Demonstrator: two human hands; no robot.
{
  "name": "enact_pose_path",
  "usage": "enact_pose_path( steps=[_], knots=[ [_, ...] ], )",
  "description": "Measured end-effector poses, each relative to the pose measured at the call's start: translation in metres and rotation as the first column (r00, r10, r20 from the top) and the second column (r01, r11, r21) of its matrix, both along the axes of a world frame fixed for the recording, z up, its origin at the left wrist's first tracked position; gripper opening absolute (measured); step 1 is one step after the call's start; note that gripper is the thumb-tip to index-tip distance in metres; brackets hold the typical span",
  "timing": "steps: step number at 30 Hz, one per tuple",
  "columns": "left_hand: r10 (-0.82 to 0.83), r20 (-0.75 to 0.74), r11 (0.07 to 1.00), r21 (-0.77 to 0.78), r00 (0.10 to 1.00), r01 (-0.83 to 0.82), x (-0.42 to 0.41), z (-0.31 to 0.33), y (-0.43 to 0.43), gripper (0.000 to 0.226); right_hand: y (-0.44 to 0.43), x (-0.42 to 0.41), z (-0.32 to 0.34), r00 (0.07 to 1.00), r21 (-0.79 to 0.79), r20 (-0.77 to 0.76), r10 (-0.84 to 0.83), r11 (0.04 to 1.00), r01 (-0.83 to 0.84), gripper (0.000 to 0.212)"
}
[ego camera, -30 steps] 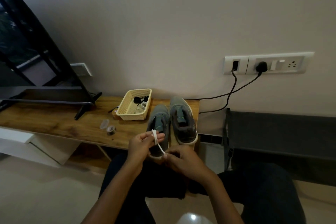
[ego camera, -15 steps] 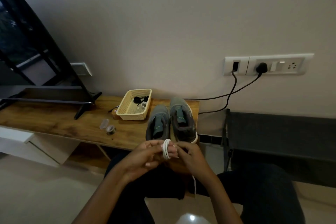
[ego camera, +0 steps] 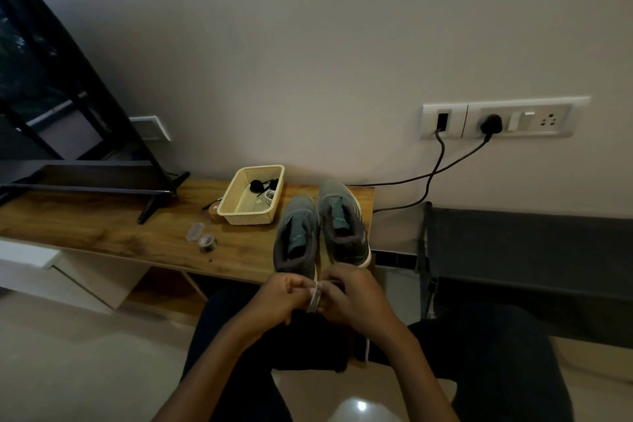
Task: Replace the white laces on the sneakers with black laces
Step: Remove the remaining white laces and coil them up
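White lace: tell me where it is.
Head view, lower centre: the white lace is coiled between the left hand and right hand, just in front of the sneakers.

The left hand [ego camera: 281,298] and right hand [ego camera: 354,295] pinch a coiled white lace [ego camera: 314,299] before the grey sneakers [ego camera: 298,231]

A television [ego camera: 51,96] is stood on the tabletop [ego camera: 102,233] well left of the left hand [ego camera: 279,298]; wall sockets [ego camera: 524,120] are seen above, rightward.
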State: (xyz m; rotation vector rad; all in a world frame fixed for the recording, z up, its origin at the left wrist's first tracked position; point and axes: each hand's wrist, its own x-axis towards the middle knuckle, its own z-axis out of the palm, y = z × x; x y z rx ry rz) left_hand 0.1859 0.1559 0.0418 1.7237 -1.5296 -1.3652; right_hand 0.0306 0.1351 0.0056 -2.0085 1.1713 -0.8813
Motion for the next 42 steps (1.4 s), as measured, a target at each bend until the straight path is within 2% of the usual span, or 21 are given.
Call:
enact_pose_path(
  steps=[3, 6, 8, 10, 12, 14, 15, 16, 20, 23, 25, 27, 29, 31, 33, 35, 36, 38, 39, 40, 42],
  knots=[
    [-0.100, -0.129, 0.990, 0.091, 0.987, 0.112, 0.006, 0.011, 0.003, 0.015, -0.004, -0.004, -0.008, 0.994, -0.011, 0.083, -0.066, 0.998, 0.067, 0.007],
    [-0.032, -0.329, 0.989, 0.127, 0.944, 0.078, 0.008, 0.016, 0.004, 0.018, -0.004, -0.001, -0.009, 0.966, 0.056, 0.241, -0.096, 0.995, 0.086, 0.013],
    [0.107, -0.449, 0.989, 0.144, 0.887, -0.046, 0.002, 0.015, 0.003, 0.022, -0.004, 0.002, -0.010, 0.947, 0.084, 0.300, -0.113, 0.992, 0.092, 0.015],
    [0.276, -0.563, 0.961, 0.181, 0.779, -0.210, -0.006, 0.012, 0.000, 0.022, -0.002, 0.006, -0.013, 0.941, 0.127, 0.314, -0.124, 0.988, 0.088, 0.018],
    [0.405, -0.654, 0.911, 0.226, 0.639, -0.346, -0.012, 0.008, -0.007, 0.021, 0.000, 0.010, -0.019, 0.951, 0.190, 0.290, -0.110, 0.980, 0.056, 0.017],
    [0.480, -0.672, 0.863, 0.244, 0.565, -0.443, -0.013, 0.002, -0.013, 0.019, 0.002, 0.012, -0.023, 0.972, 0.223, 0.222, -0.071, 0.975, 0.020, 0.015],
    [0.501, -0.654, 0.847, 0.234, 0.567, -0.478, -0.012, -0.003, -0.016, 0.018, 0.002, 0.012, -0.024, 0.983, 0.214, 0.178, -0.042, 0.977, 0.003, 0.016],
    [0.508, -0.612, 0.842, 0.202, 0.606, -0.501, -0.011, -0.007, -0.018, 0.017, 0.002, 0.012, -0.023, 0.991, 0.199, 0.135, -0.017, 0.980, -0.010, 0.016],
    [0.468, -0.300, 0.870, -0.010, 0.831, -0.493, -0.006, -0.016, -0.019, 0.018, -0.001, 0.008, -0.015, 0.999, 0.114, 0.038, 0.015, 0.993, -0.019, 0.012],
    [0.281, -0.021, 0.954, -0.097, 0.959, -0.282, -0.004, -0.013, -0.014, 0.022, -0.002, 0.005, -0.011, 1.000, -0.010, 0.009, -0.009, 1.000, 0.009, 0.011],
    [0.068, 0.119, 0.997, -0.056, 0.991, -0.062, -0.002, -0.012, -0.010, 0.021, -0.004, 0.002, -0.011, 0.999, -0.075, -0.009, -0.052, 0.996, 0.051, 0.009],
    [-0.080, 0.045, 0.997, 0.018, 0.996, 0.079, 0.001, -0.010, -0.006, 0.016, -0.006, -0.003, -0.014, 0.996, -0.098, 0.010, -0.089, 0.991, 0.090, 0.009],
    [-0.136, -0.096, 0.987, 0.070, 0.986, 0.144, 0.004, -0.004, -0.002, 0.013, -0.007, -0.006, -0.017, 0.990, -0.077, 0.075, -0.120, 0.989, 0.125, 0.010],
    [-0.099, -0.201, 0.991, 0.072, 0.974, 0.116, 0.006, -0.002, 0.000, 0.016, -0.007, -0.008, -0.018, 0.978, -0.023, 0.154, -0.139, 0.989, 0.144, 0.012],
    [0.016, -0.269, 0.999, 0.045, 0.963, -0.004, 0.004, -0.005, 0.000, 0.020, -0.007, -0.005, -0.018, 0.969, 0.017, 0.191, -0.156, 0.988, 0.156, 0.013],
    [0.156, -0.374, 0.988, 0.063, 0.914, -0.143, -0.004, -0.008, 0.000, 0.027, -0.005, -0.001, -0.019, 0.964, 0.075, 0.219, -0.150, 0.988, 0.137, 0.017],
    [0.231, -0.459, 0.973, 0.092, 0.858, -0.213, -0.009, -0.009, -0.001, 0.027, -0.003, 0.000, -0.020, 0.962, 0.121, 0.241, -0.126, 0.988, 0.099, 0.019],
    [0.379, -0.630, 0.921, 0.185, 0.678, -0.344, -0.015, -0.007, -0.004, 0.022, 0.000, 0.003, -0.023, 0.970, 0.195, 0.235, -0.062, 0.981, 0.015, 0.020],
    [0.441, -0.673, 0.887, 0.226, 0.594, -0.403, -0.015, -0.006, -0.007, 0.021, 0.001, 0.003, -0.025, 0.978, 0.222, 0.203, -0.038, 0.975, -0.009, 0.018],
    [0.486, -0.681, 0.856, 0.245, 0.547, -0.456, -0.014, -0.007, -0.010, 0.020, 0.002, 0.003, -0.025, 0.986, 0.241, 0.168, -0.016, 0.970, -0.026, 0.018],
    [0.532, -0.633, 0.819, 0.217, 0.563, -0.530, -0.013, -0.008, -0.012, 0.018, 0.001, 0.001, -0.023, 0.994, 0.242, 0.103, 0.027, 0.969, -0.051, 0.019]
  ],
)
